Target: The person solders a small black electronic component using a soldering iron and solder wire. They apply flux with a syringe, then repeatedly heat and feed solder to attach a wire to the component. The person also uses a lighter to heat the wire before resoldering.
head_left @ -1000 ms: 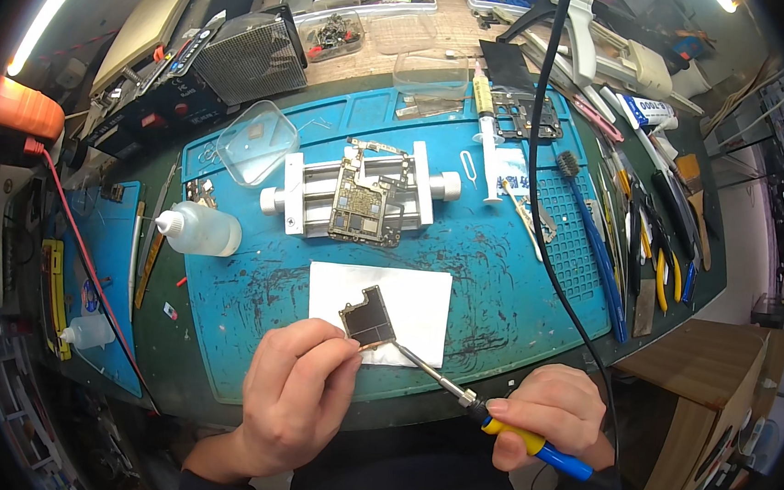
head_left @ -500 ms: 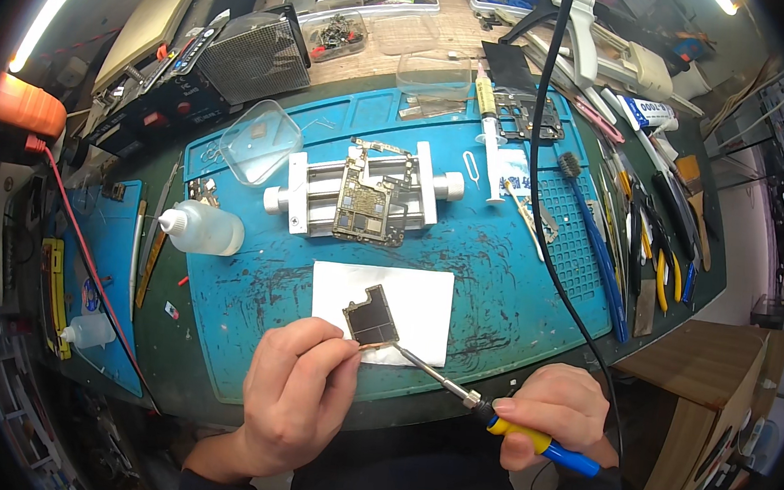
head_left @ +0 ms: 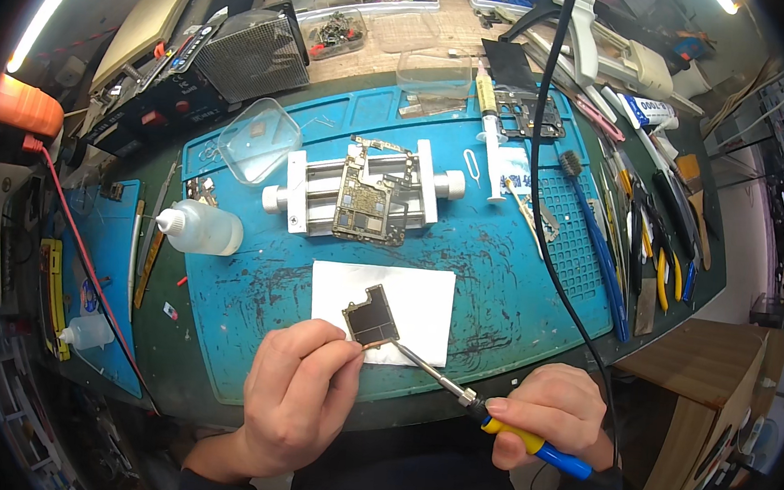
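Note:
On a folded white paper sheet [head_left: 428, 312] lies a small dark circuit board [head_left: 372, 312] with a notched top edge. My left hand [head_left: 297, 399] is closed, thumb and fingertips pinching a thin copper-coloured strip of desoldering braid [head_left: 379, 343] along the board's lower edge. In my right hand [head_left: 552, 412] is a soldering iron [head_left: 533, 443] with a yellow and blue handle. Its tip meets the braid at the board's lower right corner. Behind the paper, a larger circuit board [head_left: 365, 201] sits in a silver clamp holder [head_left: 299, 196].
A squeeze bottle [head_left: 209, 229] and a clear plastic box [head_left: 260, 142] stand left of the holder on the blue mat [head_left: 258, 308]. A syringe [head_left: 491, 138], a brush [head_left: 599, 243] and several hand tools lie to the right. A black cable [head_left: 551, 267] hangs across the right side.
The soldering iron and my right hand have shifted slightly left, its tip staying at the board's lower right corner. My left hand keeps its pinch in nearly the same place.

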{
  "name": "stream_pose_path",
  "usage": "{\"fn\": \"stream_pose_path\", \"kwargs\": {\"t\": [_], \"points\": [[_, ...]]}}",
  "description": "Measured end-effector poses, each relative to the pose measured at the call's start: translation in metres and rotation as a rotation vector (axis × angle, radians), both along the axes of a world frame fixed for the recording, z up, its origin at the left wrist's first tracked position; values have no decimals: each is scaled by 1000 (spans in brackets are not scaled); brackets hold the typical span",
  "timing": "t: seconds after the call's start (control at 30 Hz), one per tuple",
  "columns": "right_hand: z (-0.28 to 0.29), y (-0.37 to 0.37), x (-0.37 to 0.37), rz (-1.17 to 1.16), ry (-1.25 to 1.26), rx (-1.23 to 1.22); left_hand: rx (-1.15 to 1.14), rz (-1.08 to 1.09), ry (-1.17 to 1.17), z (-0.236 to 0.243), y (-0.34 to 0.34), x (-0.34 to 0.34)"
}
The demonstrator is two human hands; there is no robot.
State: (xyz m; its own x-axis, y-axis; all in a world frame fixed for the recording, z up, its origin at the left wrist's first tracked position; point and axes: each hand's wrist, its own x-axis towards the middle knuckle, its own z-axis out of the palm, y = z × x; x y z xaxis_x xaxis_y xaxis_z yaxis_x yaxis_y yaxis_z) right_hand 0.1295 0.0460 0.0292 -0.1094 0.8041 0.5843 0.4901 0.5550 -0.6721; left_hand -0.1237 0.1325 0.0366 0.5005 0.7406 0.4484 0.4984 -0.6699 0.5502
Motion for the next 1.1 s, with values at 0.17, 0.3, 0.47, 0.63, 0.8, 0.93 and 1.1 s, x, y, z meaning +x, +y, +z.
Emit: {"fn": "stream_pose_path", "kwargs": {"t": [0.17, 0.3, 0.47, 0.63, 0.8, 0.93, 1.1], "points": [[-1, -1, 1, -5, -4, 7, -6, -25, 14, 2, 1, -1], [2, 0, 0, 22, -3, -23, 4, 6, 4, 2, -1, -2], [0, -1, 2, 15, -10, -7, -2, -11, 10, 2, 0, -2], [-1, -2, 2, 20, -7, -5, -5, -22, 10, 1, 0, -2], [3, 2, 0, 63, -14, -25, -1, 11, 30, 3, -4, -3], [2, -1, 1, 32, -29, -15, 12, -11, 20, 2, 0, -2], [1, -1, -1, 25, -25, -6, 8, 4, 9, 1, -1, -2]]}}
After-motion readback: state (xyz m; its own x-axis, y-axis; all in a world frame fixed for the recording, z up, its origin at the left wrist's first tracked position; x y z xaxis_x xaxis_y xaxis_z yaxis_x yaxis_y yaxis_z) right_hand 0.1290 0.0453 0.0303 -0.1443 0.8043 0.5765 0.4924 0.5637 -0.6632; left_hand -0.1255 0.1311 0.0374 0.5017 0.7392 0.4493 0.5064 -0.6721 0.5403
